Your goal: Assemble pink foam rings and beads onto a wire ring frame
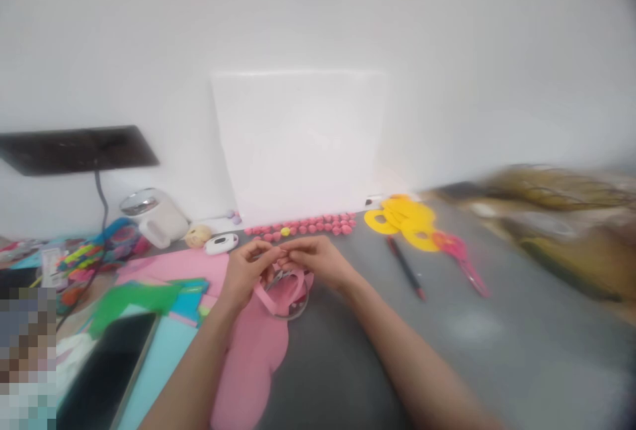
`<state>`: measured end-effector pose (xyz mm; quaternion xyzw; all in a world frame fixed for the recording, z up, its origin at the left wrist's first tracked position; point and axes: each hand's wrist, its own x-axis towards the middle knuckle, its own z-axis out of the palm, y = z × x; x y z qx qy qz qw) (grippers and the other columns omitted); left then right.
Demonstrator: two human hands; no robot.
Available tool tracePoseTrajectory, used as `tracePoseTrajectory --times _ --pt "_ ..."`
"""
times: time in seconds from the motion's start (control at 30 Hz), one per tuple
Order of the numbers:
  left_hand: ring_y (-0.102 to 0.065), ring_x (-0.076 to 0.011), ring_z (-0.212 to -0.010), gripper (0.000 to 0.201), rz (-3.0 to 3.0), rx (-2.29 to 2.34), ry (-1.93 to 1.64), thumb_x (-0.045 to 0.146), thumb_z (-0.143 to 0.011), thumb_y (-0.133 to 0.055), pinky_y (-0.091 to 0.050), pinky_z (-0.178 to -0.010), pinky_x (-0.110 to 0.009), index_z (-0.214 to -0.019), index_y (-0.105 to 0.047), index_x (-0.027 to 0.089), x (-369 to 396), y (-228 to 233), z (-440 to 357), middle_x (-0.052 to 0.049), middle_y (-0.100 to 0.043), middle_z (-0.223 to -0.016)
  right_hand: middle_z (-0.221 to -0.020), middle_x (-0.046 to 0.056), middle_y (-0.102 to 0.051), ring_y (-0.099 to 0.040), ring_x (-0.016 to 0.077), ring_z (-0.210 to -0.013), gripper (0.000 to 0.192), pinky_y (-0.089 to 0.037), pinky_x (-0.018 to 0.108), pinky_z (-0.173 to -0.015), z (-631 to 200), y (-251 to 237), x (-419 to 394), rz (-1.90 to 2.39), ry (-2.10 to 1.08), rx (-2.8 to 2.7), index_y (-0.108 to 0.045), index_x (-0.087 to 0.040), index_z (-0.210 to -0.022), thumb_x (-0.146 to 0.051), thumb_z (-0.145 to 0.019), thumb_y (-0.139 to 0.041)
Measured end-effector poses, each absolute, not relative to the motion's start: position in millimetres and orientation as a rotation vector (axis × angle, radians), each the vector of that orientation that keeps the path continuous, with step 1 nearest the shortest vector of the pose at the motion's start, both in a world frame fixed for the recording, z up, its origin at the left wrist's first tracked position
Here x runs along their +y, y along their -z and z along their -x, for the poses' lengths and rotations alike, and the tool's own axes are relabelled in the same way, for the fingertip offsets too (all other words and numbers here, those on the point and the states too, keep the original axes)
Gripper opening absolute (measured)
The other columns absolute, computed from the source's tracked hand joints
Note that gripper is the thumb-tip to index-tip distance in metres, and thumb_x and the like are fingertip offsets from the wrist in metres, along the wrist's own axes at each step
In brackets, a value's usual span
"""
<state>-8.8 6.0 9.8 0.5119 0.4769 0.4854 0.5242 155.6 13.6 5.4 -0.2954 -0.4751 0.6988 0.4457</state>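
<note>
Centrally, pink strip (278, 292) pinched between left hand (248, 269) and right hand (318, 259), fingertips met above pink paper sheet (251, 357). Pink bead row (305, 226) seen beyond sheet; scissors (462, 259), pen (406, 268) laid right of sheet.

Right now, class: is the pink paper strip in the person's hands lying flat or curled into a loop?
Curled. The pink paper strip arcs in a loop below the left hand and right hand, whose fingertips pinch it above the grey table.

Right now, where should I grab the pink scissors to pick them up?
Grab the pink scissors by the looped handles at the far end, beside the yellow paper rings. The blades point toward you, so reach over from above and the far side, keeping fingers off the tips.
</note>
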Motion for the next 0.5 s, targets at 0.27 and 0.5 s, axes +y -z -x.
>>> tracePoseTrajectory --times 0.27,0.5 --pt "-0.042 -0.0059 -0.032 0.022 -1.275 1.157 -1.145 0.034 -0.069 -0.069 -0.031 -0.036 -0.018 -0.067 -0.057 0.015 7.0 -6.7 8.0 0.006 -0.049 -0.039 -0.072 0.005 -0.071 -0.066 0.0146 -0.064 0.032 -0.055 0.032 -0.074 -155.2 0.9 14.8 0.788 -1.662 -1.164 -0.072 -0.013 -0.081 -0.033 -0.056 -0.078" --pt "-0.036 -0.0046 -0.031 0.024 -1.286 1.132 -1.153 0.035 -0.067 -0.07 -0.027 -0.035 -0.018 -0.065 -0.057 0.016 4.4 -7.8 7.0 0.007 -0.044 -0.038 -0.064 0.003 -0.069 -0.064 0.0127 -0.06 0.031 -0.055 0.029 -0.067 -152.5 1.5 13.8 0.814 -1.671 -1.136 -0.07 -0.013 -0.076 -0.032 -0.053 -0.08"
